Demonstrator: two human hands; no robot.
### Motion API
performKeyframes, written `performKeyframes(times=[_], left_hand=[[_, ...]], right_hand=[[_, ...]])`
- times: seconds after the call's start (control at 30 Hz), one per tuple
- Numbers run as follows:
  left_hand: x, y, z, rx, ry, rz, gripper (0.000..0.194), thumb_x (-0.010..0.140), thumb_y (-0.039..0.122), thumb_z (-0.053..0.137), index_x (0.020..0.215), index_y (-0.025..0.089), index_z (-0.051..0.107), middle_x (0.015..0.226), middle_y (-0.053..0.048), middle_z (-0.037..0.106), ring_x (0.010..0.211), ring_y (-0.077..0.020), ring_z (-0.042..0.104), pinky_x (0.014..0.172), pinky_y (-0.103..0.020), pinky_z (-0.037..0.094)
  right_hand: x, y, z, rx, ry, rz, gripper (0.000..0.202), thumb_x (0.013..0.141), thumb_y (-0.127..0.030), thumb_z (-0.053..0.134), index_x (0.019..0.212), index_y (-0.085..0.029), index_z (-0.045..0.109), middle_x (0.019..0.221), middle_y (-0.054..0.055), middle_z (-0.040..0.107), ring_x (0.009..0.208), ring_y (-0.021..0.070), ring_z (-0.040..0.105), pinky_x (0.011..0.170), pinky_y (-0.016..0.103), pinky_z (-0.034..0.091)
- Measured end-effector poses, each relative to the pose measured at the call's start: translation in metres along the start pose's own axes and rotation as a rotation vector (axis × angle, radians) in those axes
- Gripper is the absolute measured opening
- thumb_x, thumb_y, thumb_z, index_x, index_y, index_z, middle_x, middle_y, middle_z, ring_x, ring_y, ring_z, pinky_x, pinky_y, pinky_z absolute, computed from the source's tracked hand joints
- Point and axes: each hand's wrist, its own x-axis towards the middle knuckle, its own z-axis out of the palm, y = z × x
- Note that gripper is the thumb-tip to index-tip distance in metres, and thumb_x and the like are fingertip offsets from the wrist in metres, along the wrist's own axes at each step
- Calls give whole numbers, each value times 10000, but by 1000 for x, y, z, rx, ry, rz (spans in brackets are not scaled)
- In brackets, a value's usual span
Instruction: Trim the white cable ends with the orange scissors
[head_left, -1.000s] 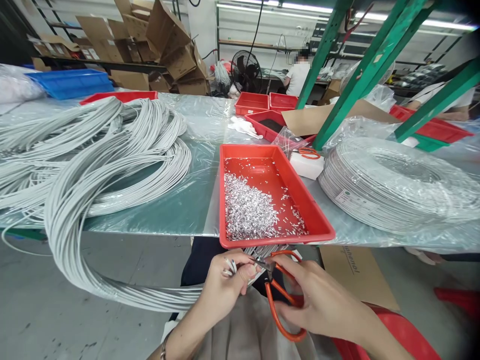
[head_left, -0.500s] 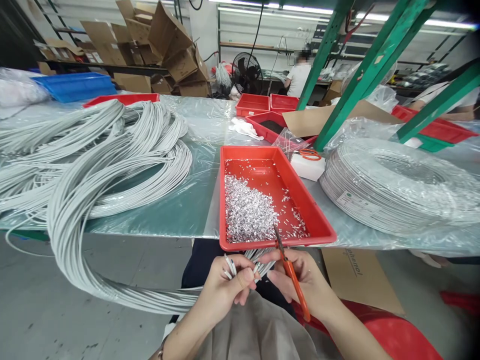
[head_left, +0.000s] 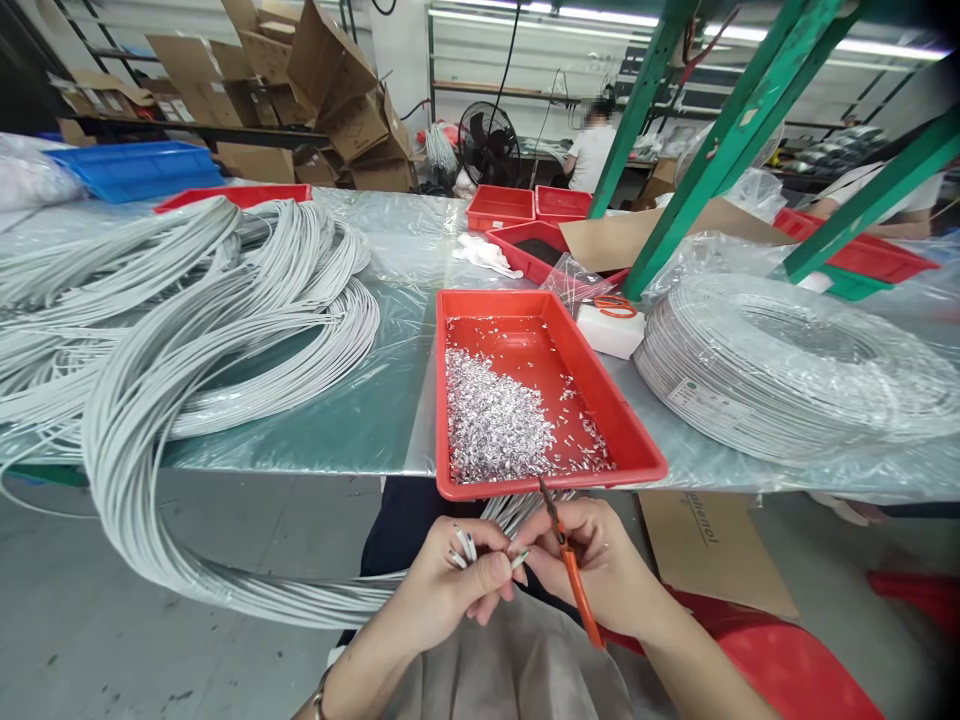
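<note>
My left hand (head_left: 457,580) is closed around several grey-white cable ends (head_left: 466,545), which stick up between the fingers. One cable end (head_left: 519,562) with a dark greenish tip pokes out past its thumb. My right hand (head_left: 604,560) has its thumb and forefinger at that end, and holds a pair of orange-handled scissors (head_left: 577,590) across the palm, dark blades pointing up toward the tray. Whether the blades are parted I cannot tell. The thick grey cable bundle (head_left: 300,595) runs from the table toward my lap. Above both hands lies a red tray (head_left: 551,491) of small shiny silver pieces (head_left: 495,425).
Looped grey cables (head_left: 285,330) cover the table's left side. A plastic-wrapped cable coil (head_left: 787,370) lies at right. Behind the tray are a white box (head_left: 611,330), orange-handled scissors (head_left: 616,306) and red bins (head_left: 501,207). Green posts (head_left: 727,150) rise at right. A person (head_left: 592,150) sits farther back.
My right hand has moved slightly left, its fingertips now meeting the cable end at my left thumb. The scissors have shifted left and a little lower with it. The whole view has shifted slightly.
</note>
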Motion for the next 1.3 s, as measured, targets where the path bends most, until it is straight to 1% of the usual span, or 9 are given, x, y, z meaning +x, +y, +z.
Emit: performKeyframes(times=[0.07, 0.13, 0.2, 0.33, 0.47, 0.6, 0.73, 0.97, 1.3], left_hand=[[0, 2, 2, 45, 17, 7, 361, 664, 463, 681, 605, 109, 642, 503, -9, 551, 338, -47, 400, 340, -178, 253], [1, 4, 3, 85, 86, 13, 335, 652, 447, 697, 636, 116, 647, 504, 4, 538, 364, -55, 416, 354, -174, 268], [2, 3, 4, 109, 169, 25, 315, 661, 435, 694, 673, 123, 655, 485, 18, 518, 389, -61, 426, 372, -169, 292], [3, 1, 4, 148, 256, 47, 318, 712, 440, 643, 733, 123, 664, 483, 10, 537, 409, -69, 441, 395, -170, 341], [1, 5, 8, 165, 308, 24, 301, 690, 426, 658, 679, 130, 607, 431, 34, 506, 386, -78, 461, 396, -175, 379], [-1, 11, 14, 165, 342, 33, 273, 684, 391, 658, 625, 145, 554, 412, 53, 482, 371, -70, 451, 386, -161, 371], [-2, 12, 14, 186, 348, 53, 231, 699, 335, 646, 613, 151, 537, 424, 63, 475, 360, -58, 432, 374, -148, 353], [-5, 11, 13, 241, 323, 81, 199, 730, 287, 626, 609, 153, 542, 456, 60, 460, 393, -62, 432, 386, -150, 356], [-1, 11, 10, 199, 256, 61, 289, 707, 399, 645, 618, 149, 529, 463, 58, 450, 385, -57, 416, 359, -144, 335]], right_hand=[[7, -4, -7, -88, 104, -21, 130, 728, -259, 652, 662, -152, 617, 493, -67, 392, 440, 83, 341, 427, 205, 321], [16, -12, -19, -282, 293, -70, 140, 748, -275, 625, 679, -160, 584, 530, -53, 412, 474, 100, 377, 457, 218, 348], [23, -22, -34, -510, 403, -126, 132, 757, -263, 600, 836, -166, 558, 589, -42, 451, 509, 118, 412, 493, 233, 372], [16, -33, -50, -700, 227, -171, 492, 727, -240, 554, 1174, -172, 359, 767, 18, 540, 624, 167, 504, 562, 263, 427], [-11, -33, -39, -887, -5, -18, 572, 638, -208, 576, 1173, -212, 372, 735, 6, 546, 623, 194, 522, 550, 285, 444], [-26, -33, -24, -999, -195, 146, 480, 608, -226, 601, 1067, -198, 463, 656, -11, 519, 619, 225, 524, 559, 331, 442], [-26, -33, -18, -1029, -224, 189, 403, 634, -271, 600, 1011, -183, 487, 638, -12, 494, 616, 231, 509, 557, 343, 424], [-27, -33, -21, -997, -216, 187, 422, 642, -267, 602, 1037, -180, 483, 649, -7, 508, 626, 230, 513, 554, 331, 416], [-28, -34, -21, -987, -225, 173, 369, 642, -262, 609, 981, -183, 487, 640, -5, 524, 618, 222, 511, 545, 319, 421]])
